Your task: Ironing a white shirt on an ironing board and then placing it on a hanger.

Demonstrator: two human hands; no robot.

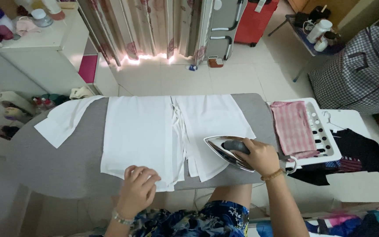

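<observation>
Right hand (262,157) grips iron (224,151); left hand (137,189) presses white garment (154,131).

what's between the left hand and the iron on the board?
In the head view, only the white cotton garment spread on the grey padded ironing board: its centre opening with tie strips lies between the left hand and the silver steam iron, held by the right hand.

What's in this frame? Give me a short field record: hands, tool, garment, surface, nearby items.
left hand: left hand pressed flat on the near hem of the white cloth garment
right hand: right hand gripping the dark handle of the shiny metal clothes iron
iron: sits on the garment's right part, tip pointing left
surface: grey padded ironing board, garment spread across it
rest: pink checked folded cloth on the white perforated iron rest; black printed shirt further right
</observation>
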